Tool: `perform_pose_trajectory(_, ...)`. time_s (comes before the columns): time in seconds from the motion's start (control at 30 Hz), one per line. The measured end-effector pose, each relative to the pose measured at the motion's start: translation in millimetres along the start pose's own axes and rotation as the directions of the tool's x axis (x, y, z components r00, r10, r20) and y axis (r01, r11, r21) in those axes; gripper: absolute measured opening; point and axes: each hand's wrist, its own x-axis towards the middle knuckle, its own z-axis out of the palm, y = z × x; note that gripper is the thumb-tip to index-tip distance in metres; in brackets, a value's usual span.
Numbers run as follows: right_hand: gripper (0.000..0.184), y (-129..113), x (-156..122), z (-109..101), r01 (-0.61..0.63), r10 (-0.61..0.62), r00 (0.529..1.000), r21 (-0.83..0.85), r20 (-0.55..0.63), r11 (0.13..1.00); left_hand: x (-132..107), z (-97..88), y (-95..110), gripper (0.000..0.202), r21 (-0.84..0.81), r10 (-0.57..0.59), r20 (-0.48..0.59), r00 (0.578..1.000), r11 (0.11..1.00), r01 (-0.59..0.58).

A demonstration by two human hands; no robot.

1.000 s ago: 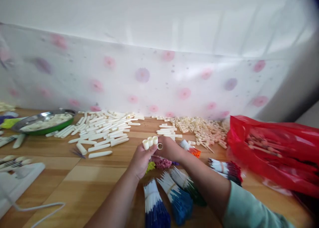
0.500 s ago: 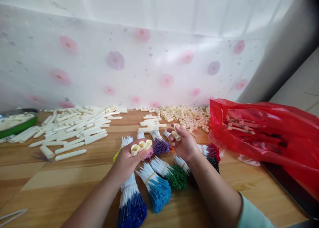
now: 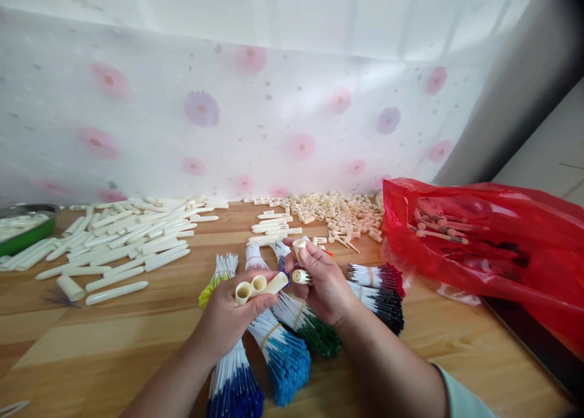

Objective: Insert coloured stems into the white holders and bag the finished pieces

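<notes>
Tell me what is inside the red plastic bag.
Several pale stick-like pieces show inside the red plastic bag, toward its left end. Elsewhere, folded red plastic covers the contents, so they cannot be made out.

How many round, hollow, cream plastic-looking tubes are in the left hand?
3 cream tubes that I can see, all in the left hand: two show round open ends side by side, and the third tilts toward the right hand. More may be hidden.
</notes>
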Motion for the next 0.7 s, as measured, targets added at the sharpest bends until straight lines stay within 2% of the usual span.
perform_pose_trajectory(0.07,0.029,0,0,0,-0.018,0.017,1.000,-0.022,-0.022,1.000,0,0.1,-1,0.030,0.012,-0.004,-0.007,1.000,1.000,0.004)
perform_pose_trajectory(0.17,0.021,1,-1,-2,0.024,-0.028,0.998,-0.074,-0.050,0.997,1,1.1,-1,0.029,0.033,-0.005,-0.037,0.999,0.999,0.006)
perform_pose_trajectory(0.33,0.025,6,-1,-6,0.067,-0.065,0.998,-0.120,0.018,0.991,1,3.7,0,0.029,0.020,-0.033,-0.005,0.999,0.999,0.033)
perform_pose_trajectory(0.47,0.024,8,0,-8,0.119,-0.116,0.993,-0.130,0.029,0.984,-1,1.8,1,0.028,-0.009,-0.050,-0.022,0.998,0.999,0.050)
perform_pose_trajectory(0.6,0.019,-1,0,-10,0.134,-0.118,0.990,-0.295,0.072,0.946,-1,-4.5,6,0.025,0.008,-0.063,-0.009,0.998,0.998,0.063)
perform_pose_trajectory(0.7,0.019,-13,-1,-11,0.168,-0.079,0.979,-0.531,0.187,0.831,-2,-8.8,13,0.022,0.062,-0.036,0.017,0.999,0.997,0.035)
